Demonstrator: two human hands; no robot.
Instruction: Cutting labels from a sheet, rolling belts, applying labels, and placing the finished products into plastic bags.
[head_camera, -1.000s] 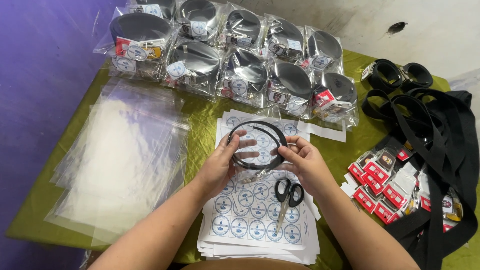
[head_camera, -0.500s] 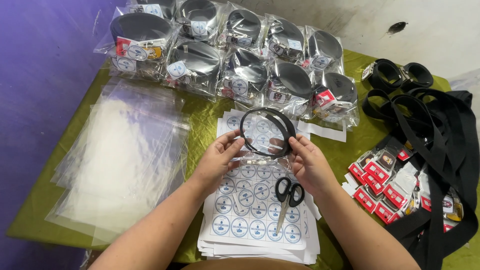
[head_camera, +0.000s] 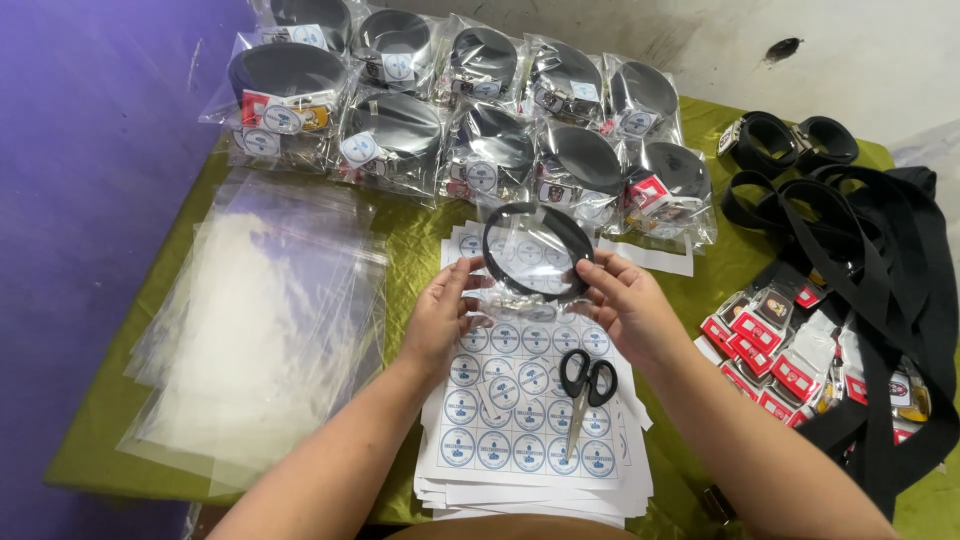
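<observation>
You hold a coiled black belt (head_camera: 537, 252) inside a clear plastic bag (head_camera: 530, 262), just above the sheets of round stickers (head_camera: 520, 420). Your left hand (head_camera: 440, 318) grasps the left side of the bag, with the fingertips closed on the plastic near the lower left of the coil, and your right hand (head_camera: 625, 305) grasps the right side, with thumb and fingers pinching the bag edge beside the coil. Both hands are closed on the bag, not released. To do this step well, I think you should keep the coil flat and tight between the two grips, so that it does not spring open inside the plastic, and keep the bag mouth smooth. Directly below your right wrist lie the black scissors (head_camera: 585, 385) on the stickers; keep the bag away from them. To the left of your left hand lies the pile of empty clear bags (head_camera: 260, 320). Beyond your fingers lie the packed belts (head_camera: 460, 120), and to the right of your right hand the loose black belts (head_camera: 860, 260) with small red tags (head_camera: 770, 350).
</observation>
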